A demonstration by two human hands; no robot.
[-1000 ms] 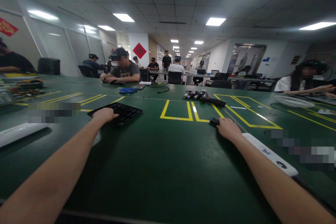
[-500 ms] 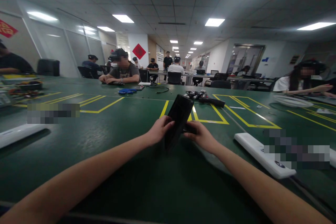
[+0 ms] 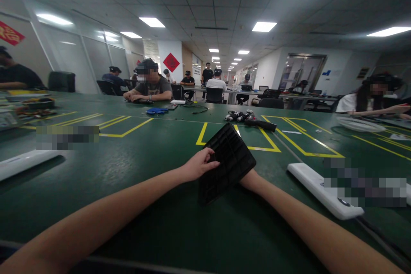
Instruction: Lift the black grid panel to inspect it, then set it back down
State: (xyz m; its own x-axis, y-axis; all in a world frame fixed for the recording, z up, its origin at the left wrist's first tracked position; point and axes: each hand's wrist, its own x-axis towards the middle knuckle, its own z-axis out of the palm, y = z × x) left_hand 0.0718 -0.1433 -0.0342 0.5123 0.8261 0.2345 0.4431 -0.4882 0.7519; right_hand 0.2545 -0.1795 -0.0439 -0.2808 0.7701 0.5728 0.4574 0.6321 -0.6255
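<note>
A black rectangular tray [image 3: 229, 154] with a raised grid of shallow compartments is held tilted above the green table, its gridded face toward me. My right hand [image 3: 251, 180] supports it from behind at the lower right edge; its fingers are hidden by the tray. In front of the tray's left part is my left hand [image 3: 202, 164]. Its thumb and curled fingers close toward each other against the gridded face. Whatever lies between those fingertips is too small to make out.
Beyond the tray, a bundle of black cables [image 3: 239, 115] lies beside a black handle-like piece [image 3: 265, 125]. A white power strip [image 3: 324, 190] sits to the right, another white strip [image 3: 28, 163] to the left. Blue gloves [image 3: 157, 111] lie farther back. Yellow tape marks the green table [image 3: 128, 222]. People sit around.
The tray has turned from nearly edge-on to show its gridded face. My right hand has gone behind it, and my left hand's fingers have shifted onto its front.
</note>
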